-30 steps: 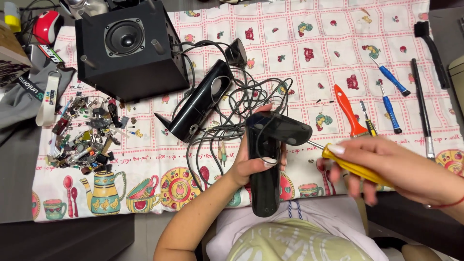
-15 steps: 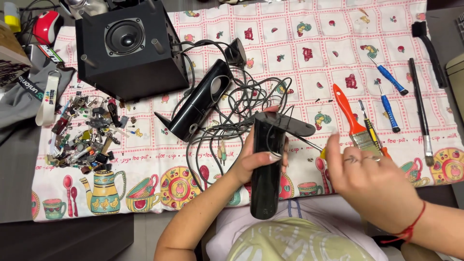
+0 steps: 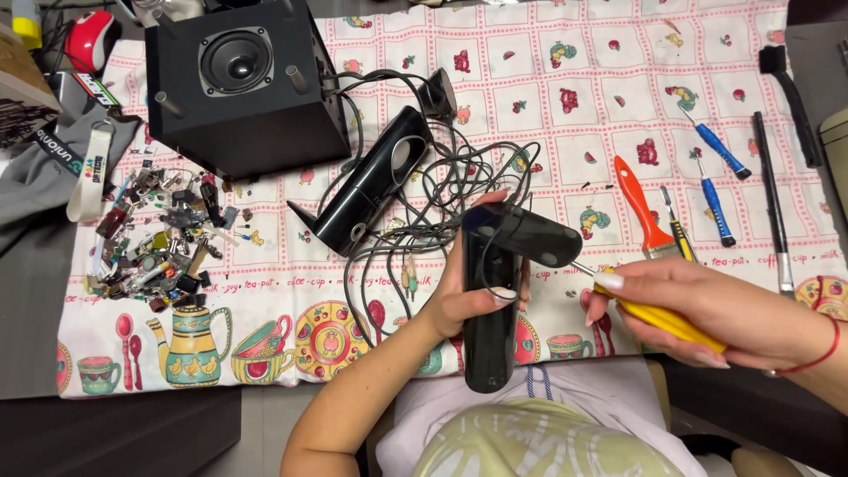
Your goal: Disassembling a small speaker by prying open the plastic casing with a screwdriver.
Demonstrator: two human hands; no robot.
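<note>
Left hand (image 3: 468,296) wraps the glossy black oblong plastic satellite speaker (image 3: 490,291), steadying it upright over the tabletop (image 3: 565,88) edge; right hand (image 3: 698,309) pinches a yellow-handled screwdriver (image 3: 649,314), tip at the speaker's side. Tangled black cables (image 3: 424,221) crowd close; a twin black speaker (image 3: 371,181) and black cube subwoofer (image 3: 243,84) lie beyond.

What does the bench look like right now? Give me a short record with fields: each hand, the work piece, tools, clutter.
left hand: grips slim black speaker, held upright over table edge
right hand: holds yellow screwdriver, tip at the speaker's base
second slim speaker: lies on the cloth, cables tangled around it
subwoofer: on its side, upper left
tools: orange brush, two blue screwdrivers
clutter: pile of small parts, left
</note>
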